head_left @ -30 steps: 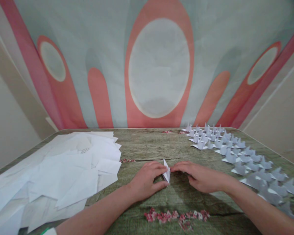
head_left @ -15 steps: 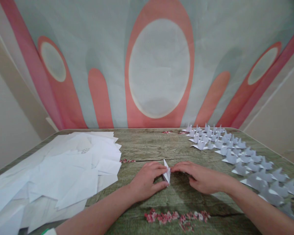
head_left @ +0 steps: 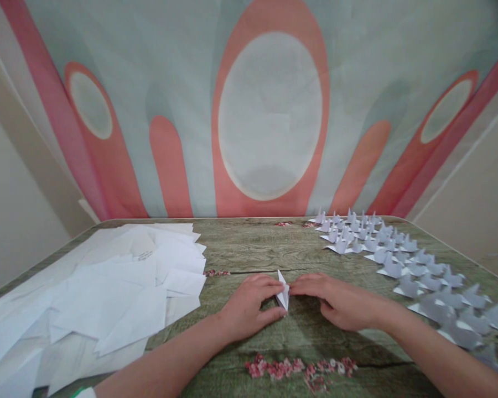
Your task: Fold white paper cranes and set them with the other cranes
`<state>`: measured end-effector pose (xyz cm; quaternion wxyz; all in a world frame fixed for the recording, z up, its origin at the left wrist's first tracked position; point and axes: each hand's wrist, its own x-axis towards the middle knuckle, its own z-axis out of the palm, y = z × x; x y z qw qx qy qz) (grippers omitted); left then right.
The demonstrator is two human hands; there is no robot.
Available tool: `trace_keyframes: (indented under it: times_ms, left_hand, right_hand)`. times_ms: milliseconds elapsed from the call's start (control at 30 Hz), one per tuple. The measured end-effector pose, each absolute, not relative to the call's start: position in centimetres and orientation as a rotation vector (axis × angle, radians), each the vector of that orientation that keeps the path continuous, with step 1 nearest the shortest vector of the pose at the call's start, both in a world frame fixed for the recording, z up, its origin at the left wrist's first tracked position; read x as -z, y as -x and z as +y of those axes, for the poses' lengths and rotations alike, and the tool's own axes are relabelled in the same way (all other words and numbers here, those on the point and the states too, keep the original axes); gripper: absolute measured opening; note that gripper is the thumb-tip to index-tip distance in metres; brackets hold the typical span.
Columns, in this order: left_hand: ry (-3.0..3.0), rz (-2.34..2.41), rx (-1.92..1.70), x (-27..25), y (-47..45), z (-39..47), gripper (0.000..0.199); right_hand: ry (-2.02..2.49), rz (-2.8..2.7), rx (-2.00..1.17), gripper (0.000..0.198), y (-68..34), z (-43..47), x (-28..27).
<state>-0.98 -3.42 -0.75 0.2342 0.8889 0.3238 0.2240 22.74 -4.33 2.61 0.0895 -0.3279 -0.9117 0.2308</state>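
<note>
In the middle of the table, a small white folded paper (head_left: pixel 283 296) stands with a narrow point towards the back. My left hand (head_left: pixel 253 305) is closed on it from the left, fingers along its upper part and thumb at its lower end. From the right, my right hand (head_left: pixel 331 297) reaches in with its fingertips pressed together at the paper's right edge. Its thumb is tucked below the fingers, so the exact grip is partly hidden.
Loose white paper sheets (head_left: pixel 112 293) lie overlapping on the left. Several finished paper cranes (head_left: pixel 392 266) stand in rows along the right side. The wood-patterned table (head_left: pixel 249 243) has printed pink blossoms and meets a patterned backdrop (head_left: pixel 269 110) at its far edge.
</note>
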Motion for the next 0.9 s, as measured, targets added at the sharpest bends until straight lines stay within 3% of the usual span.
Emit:
trace_keyframes:
  times_ms: [267,633,900]
  left_hand:
    - [-2.428,0.913,-0.622,0.6,0.8,-3.3,0.033]
    - [-2.769,0.963,-0.473,0.3,-0.1,-3.3,0.027]
    - [-2.590,1.031,-0.647,1.0,0.2,-2.2,0.021]
  right_hand:
    - [1.004,-2.803,-0.452,0.070,-22.1,-4.6,-2.4]
    - [1.039,-2.815,-0.370,0.063,-22.1,-4.4,-1.6]
    - [1.120,-2.631,-0.366,0.056,-21.1,-4.4,0.0]
